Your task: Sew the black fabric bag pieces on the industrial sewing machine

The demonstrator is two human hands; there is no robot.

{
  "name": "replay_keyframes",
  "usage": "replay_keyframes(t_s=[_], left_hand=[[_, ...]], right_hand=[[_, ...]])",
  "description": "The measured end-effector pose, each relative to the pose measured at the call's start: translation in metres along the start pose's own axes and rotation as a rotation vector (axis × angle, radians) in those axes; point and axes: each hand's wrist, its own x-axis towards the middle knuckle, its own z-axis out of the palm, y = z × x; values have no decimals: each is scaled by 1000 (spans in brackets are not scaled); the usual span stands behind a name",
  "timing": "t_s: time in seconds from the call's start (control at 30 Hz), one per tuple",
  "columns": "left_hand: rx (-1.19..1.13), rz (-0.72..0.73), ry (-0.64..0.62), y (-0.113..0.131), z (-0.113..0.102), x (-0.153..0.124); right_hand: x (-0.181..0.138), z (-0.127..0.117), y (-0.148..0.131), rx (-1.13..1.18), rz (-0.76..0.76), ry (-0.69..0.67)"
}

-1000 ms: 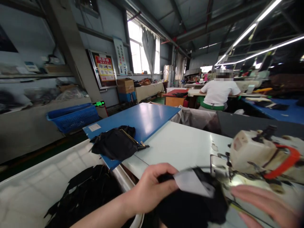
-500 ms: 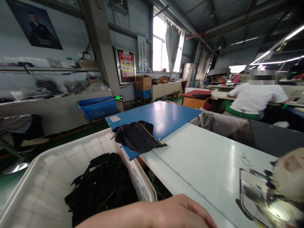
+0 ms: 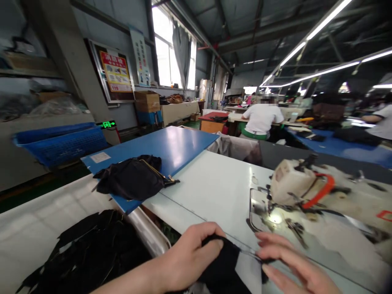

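Note:
My left hand [image 3: 196, 253] grips a piece of black fabric [image 3: 223, 265] between thumb and fingers, low over the white sewing table [image 3: 214, 183]. At the fabric's right edge, the thumb and fingers of my right hand [image 3: 290, 261] pinch it; a pale grey patch shows on this side. Beyond my right hand stands a sewing machine [image 3: 294, 183] with its lamp lit over the needle plate. A black zippered pouch [image 3: 131, 177] lies on the corner of the blue board [image 3: 177, 147]. The fabric's lower part runs out of the frame.
To the left stands a white bin [image 3: 55, 200] with a heap of black fabric pieces [image 3: 92, 245] in it. A blue plastic basket [image 3: 61, 143] is behind it. Farther off, a person in a white shirt [image 3: 260, 118] sits at another table.
The view has turned to the right, bringing more of the sewing machine in. My right hand has come into view, and both hands now hold the black fabric.

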Motion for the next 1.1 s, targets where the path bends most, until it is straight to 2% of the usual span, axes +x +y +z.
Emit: replay_keyframes(t_s=[0.13,0.27,0.33,0.47,0.63,0.73,0.83,0.97,1.03,1.1], left_hand=[[113,100,-49,5,12,9],[109,146,-70,5,14,20],[18,75,-115,2,10,26],[-192,-172,-216,-11,-1,36],[-143,-183,-275,-30,2,44],[-73,-127,-209,-32,9,50],[-111,-48,-102,-26,11,61],[-182,21,-16,-11,6,83],[-161,65,14,-5,2,93],[-137,95,48,-5,-3,101]], right_hand=[[13,0,-46,68,59,-136],[19,4,-59,155,65,-165],[20,4,-58,207,78,-144],[18,0,-52,273,116,-164],[18,-6,-48,316,153,-185],[20,-10,-43,373,216,-206],[24,-17,-35,516,284,-198],[32,-26,-23,739,255,-184],[38,-26,-20,759,252,-133],[46,-22,-17,775,300,2]])
